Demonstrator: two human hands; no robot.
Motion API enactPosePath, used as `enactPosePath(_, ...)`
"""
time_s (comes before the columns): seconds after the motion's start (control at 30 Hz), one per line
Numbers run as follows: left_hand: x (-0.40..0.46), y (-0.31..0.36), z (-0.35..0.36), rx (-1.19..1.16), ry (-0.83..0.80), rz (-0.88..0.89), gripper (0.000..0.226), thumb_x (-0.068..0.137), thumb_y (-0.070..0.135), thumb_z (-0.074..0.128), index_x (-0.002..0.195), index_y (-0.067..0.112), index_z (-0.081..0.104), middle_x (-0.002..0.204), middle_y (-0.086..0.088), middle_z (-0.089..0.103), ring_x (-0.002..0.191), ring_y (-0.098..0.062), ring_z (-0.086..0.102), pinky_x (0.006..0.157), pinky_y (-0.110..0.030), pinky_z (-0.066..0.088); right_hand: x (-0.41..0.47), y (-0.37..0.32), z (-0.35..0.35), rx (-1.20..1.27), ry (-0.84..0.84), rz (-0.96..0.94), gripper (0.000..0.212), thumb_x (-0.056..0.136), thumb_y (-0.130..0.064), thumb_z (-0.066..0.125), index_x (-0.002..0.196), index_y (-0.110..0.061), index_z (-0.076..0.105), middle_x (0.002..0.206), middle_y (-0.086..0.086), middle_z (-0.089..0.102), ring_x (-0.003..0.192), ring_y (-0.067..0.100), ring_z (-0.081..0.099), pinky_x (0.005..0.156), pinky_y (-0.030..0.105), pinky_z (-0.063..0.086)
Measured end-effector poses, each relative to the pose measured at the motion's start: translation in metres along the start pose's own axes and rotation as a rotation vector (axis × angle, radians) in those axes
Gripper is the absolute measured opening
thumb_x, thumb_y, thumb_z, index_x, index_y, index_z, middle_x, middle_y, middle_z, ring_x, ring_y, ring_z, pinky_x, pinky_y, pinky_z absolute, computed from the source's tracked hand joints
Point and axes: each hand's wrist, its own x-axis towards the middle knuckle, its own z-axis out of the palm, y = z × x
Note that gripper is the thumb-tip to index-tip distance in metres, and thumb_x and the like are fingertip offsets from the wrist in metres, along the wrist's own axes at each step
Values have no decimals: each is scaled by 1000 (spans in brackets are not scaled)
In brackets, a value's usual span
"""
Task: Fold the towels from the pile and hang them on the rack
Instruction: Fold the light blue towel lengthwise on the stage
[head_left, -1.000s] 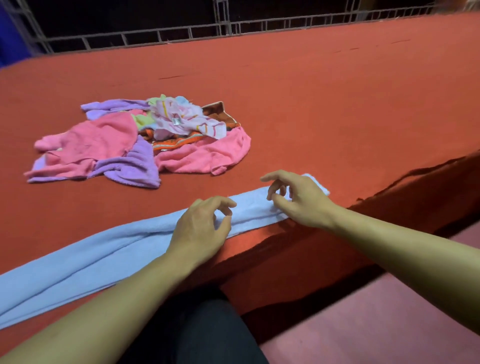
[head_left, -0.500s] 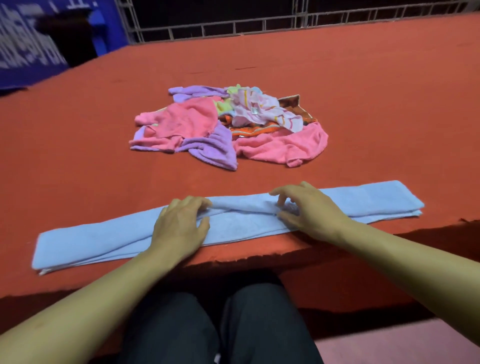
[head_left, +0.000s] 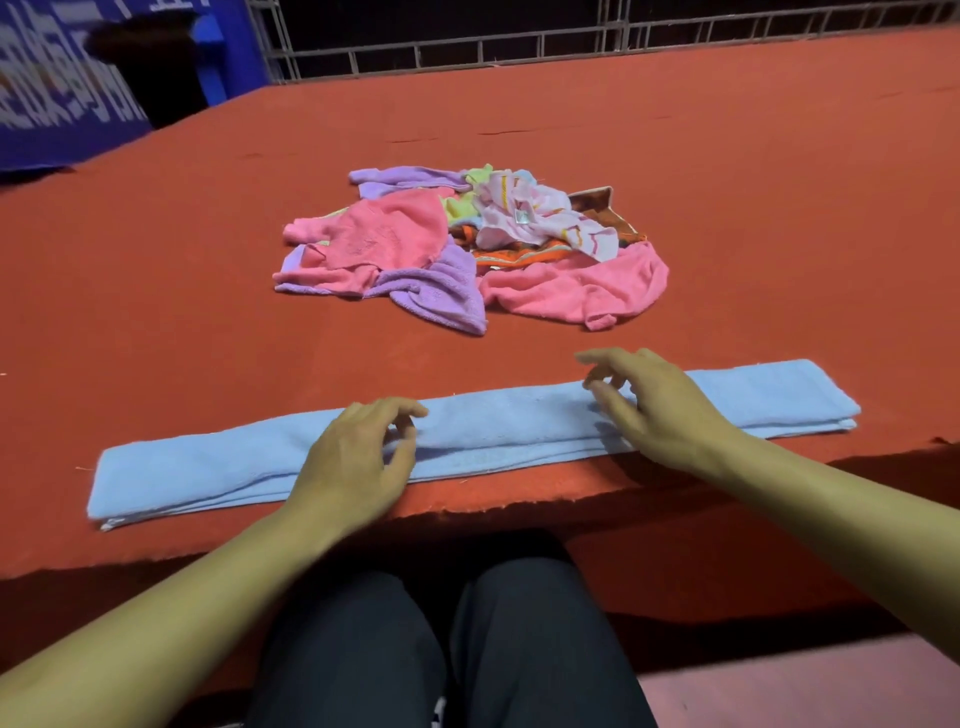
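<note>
- The blue towel (head_left: 519, 431) lies folded into a long narrow strip along the near edge of the red table (head_left: 727, 208), probably kept close so both hands can work it without reaching.
- The left hand (head_left: 353, 457) sits over the strip left of its middle, fingers loosely curled and touching the cloth; it grips nothing that I can make out.
- The right hand (head_left: 649, 405) hovers over the strip right of the middle, fingers spread and relaxed, holding nothing.
- Judging by the hands placed either side of the centre, the next fold is likely crosswise, halving the strip.
- The pile (head_left: 467, 249) of pink, purple and patterned towels lies farther back, well apart from the strip, awaiting folding.
- No basket or bin shows; a metal railing (head_left: 519, 47) runs behind the far edge, and whether it is the rack I cannot tell.
</note>
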Motion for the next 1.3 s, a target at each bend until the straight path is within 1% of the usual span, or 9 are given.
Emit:
enactPosePath(0.13, -12, -8, 7, 67, -29, 64, 34, 79, 38, 49, 110, 29, 62, 96, 23, 61, 91, -11, 54, 84, -36, 50, -13, -7, 9, -82, -88, -109, 39, 88, -24, 67, 126, -29, 59, 103, -21, 61, 89, 7, 48, 81, 25, 41)
enactPosePath(0.37, -5, -6, 13, 67, 35, 39, 25, 84, 14, 62, 106, 26, 65, 90, 19, 62, 85, -15, 52, 82, -40, 51, -11, -7, 18, -117, -110, -43, 36, 90, -15, 63, 124, -26, 60, 94, -25, 57, 85, 6, 45, 79, 30, 44)
enactPosePath(0.47, -4, -2, 10, 16, 68, 54, 29, 86, 5, 64, 107, 24, 64, 88, 23, 55, 82, -10, 49, 79, -31, 48, -11, -9, 11, -57, -88, -47, 40, 89, -7, 61, 125, -25, 58, 88, -25, 56, 82, 11, 50, 74, 28, 41)
enactPosePath(0.6, -15, 1, 8, 18, 30, 139, 24, 84, 19, 55, 106, 25, 64, 87, 30, 51, 81, -7, 51, 77, -25, 45, -24, -5, 5, -46, -133, -60, 40, 90, -8, 60, 125, -27, 58, 92, -21, 59, 85, 9, 52, 77, 22, 40)
enactPosePath(0.73, -20, -7, 13, 38, -55, 187, 27, 84, 30, 48, 106, 26, 63, 90, 23, 58, 83, -10, 52, 79, -33, 49, -33, -5, 10, -120, -197, -102, 38, 85, -19, 57, 121, -32, 56, 100, -17, 63, 87, 12, 52, 83, 35, 43)
enactPosePath(0.87, -19, -8, 1, -4, 47, 135, 29, 82, 30, 49, 107, 27, 63, 93, 23, 59, 87, -6, 47, 78, -21, 42, -21, -22, 15, -71, -98, -89, 41, 83, -25, 56, 124, -30, 57, 95, -25, 56, 84, 5, 46, 82, 32, 42)
enactPosePath(0.97, -27, -19, -12, -9, 123, 67, 28, 80, 19, 51, 105, 26, 64, 92, 22, 59, 86, -6, 47, 73, -19, 42, -9, -45, 32, -44, -117, -113, 40, 85, -30, 55, 125, -31, 57, 94, -27, 53, 85, 2, 44, 81, 26, 39)
enactPosePath(1.17, -56, -72, -40, 104, 214, -82, 29, 79, 13, 53, 104, 23, 64, 96, 18, 60, 84, -9, 49, 78, -32, 48, 16, -99, 83, 60, -146, -187, 38, 86, -25, 63, 124, -30, 59, 95, -23, 57, 87, 4, 47, 81, 24, 40)
enactPosePath(1.3, -63, -98, -59, 151, 152, -135, 26, 81, 29, 54, 104, 26, 64, 100, 19, 63, 90, -14, 55, 85, -42, 50, 34, -132, 110, 65, -195, -210, 39, 86, -29, 64, 124, -31, 58, 98, -19, 60, 89, 8, 49, 83, 30, 42)
